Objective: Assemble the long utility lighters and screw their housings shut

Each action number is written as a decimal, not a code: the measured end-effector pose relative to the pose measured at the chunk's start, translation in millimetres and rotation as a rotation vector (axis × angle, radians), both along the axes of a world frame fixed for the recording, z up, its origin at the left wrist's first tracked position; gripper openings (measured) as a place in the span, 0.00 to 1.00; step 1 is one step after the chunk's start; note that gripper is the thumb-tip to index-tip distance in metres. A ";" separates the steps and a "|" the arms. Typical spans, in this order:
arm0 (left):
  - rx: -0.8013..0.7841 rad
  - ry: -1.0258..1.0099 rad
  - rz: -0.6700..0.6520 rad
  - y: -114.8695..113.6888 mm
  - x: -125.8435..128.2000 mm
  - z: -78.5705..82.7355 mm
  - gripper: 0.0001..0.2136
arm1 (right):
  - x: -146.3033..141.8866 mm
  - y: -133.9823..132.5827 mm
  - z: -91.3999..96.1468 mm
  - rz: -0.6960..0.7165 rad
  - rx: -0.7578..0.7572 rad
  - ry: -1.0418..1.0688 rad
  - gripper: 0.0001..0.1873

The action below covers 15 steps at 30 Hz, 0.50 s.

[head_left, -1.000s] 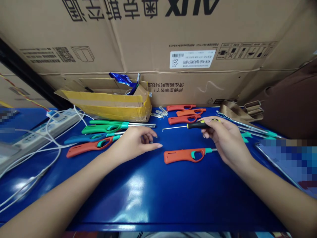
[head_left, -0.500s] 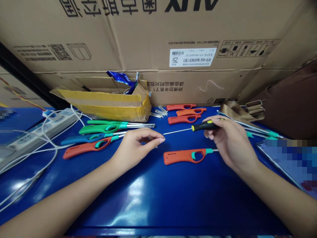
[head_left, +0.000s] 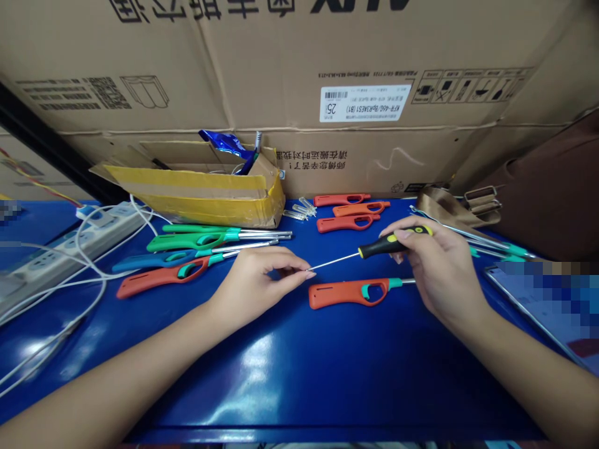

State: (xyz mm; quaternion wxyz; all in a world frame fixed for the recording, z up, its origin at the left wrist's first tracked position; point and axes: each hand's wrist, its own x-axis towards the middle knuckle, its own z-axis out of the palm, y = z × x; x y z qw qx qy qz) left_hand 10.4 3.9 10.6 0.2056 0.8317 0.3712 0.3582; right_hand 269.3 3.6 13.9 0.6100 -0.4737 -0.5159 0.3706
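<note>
My right hand point(head_left: 433, 262) is closed round the black and yellow handle of a screwdriver point(head_left: 397, 241). Its thin shaft slants down and left to the fingertips of my left hand point(head_left: 264, 274). Those fingers are pinched at the screwdriver's tip; whatever tiny thing they hold is too small to name. Below the shaft, an orange gas lighter point(head_left: 334, 295) with a teal trigger lies on the blue table point(head_left: 299, 380), its metal tube running behind my right hand. Left of my left hand lie an orange-red lighter point(head_left: 150, 282), a blue lighter point(head_left: 156, 260) and green lighters point(head_left: 191, 242).
Orange-red lighter shells point(head_left: 346, 223) and small clear parts point(head_left: 302, 211) lie at the back. A yellow-taped cardboard box point(head_left: 191, 196) stands left of them. A white power strip point(head_left: 70, 252) with loose cables is at far left. Metal tubes point(head_left: 496, 246) and a phone point(head_left: 528, 305) lie right.
The screwdriver has tilted more steeply, its handle end higher and its tip slightly lower at my left fingers. My left fingertips have closed together and dipped a little.
</note>
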 end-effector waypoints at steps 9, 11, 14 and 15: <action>0.220 0.293 -0.085 -1.1 -7.4 -6.5 0.07 | -3.4 -20.4 13.4 0.043 0.272 -0.422 0.05; 0.235 0.322 -0.093 -2.2 -7.3 -7.3 0.07 | -3.5 -24.6 12.1 0.074 0.347 -0.465 0.10; 0.197 0.328 -0.114 -3.6 -6.0 -7.9 0.08 | -1.9 -27.9 9.1 0.192 0.449 -0.515 0.15; 0.180 0.329 -0.122 -3.9 -5.6 -8.2 0.08 | -1.3 -28.2 8.6 0.238 0.480 -0.528 0.16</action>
